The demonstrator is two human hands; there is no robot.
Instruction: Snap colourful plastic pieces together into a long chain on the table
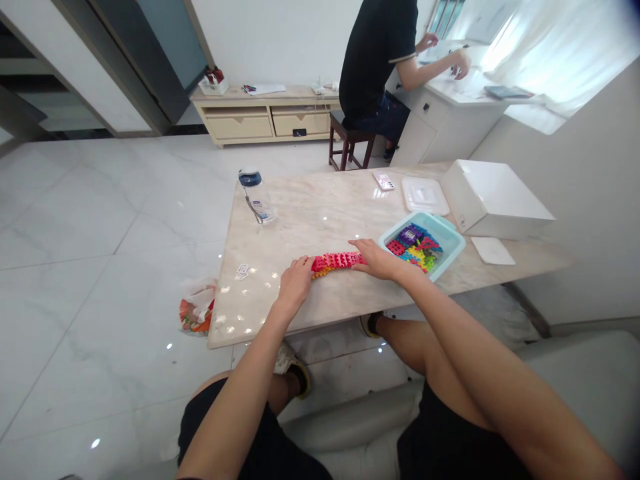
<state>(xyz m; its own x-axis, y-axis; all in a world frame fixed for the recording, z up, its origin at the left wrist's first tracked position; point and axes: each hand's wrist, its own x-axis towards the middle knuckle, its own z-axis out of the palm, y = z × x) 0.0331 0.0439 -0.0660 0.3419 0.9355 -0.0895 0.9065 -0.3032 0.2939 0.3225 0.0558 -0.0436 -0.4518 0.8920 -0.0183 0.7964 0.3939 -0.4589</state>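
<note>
A long row of red plastic building blocks [339,261] lies on the marble-topped table, with some orange blocks [321,273] showing below its left part. My left hand [296,283] is closed around the left end of the row. At the other end, my right hand [379,261] grips the row between the thumb and the fingers; the palm hides that tip. Just beyond my right hand stands a light blue tub [453,250] holding purple, blue, red, yellow and green blocks.
On the table [310,200] are a water bottle [259,199], small white cards [243,271], a phone [383,181], a clear lid [425,196] and a white box [500,193]. A filled plastic bag [197,308] sits beside it. Behind, a person [377,63] sits on a stool.
</note>
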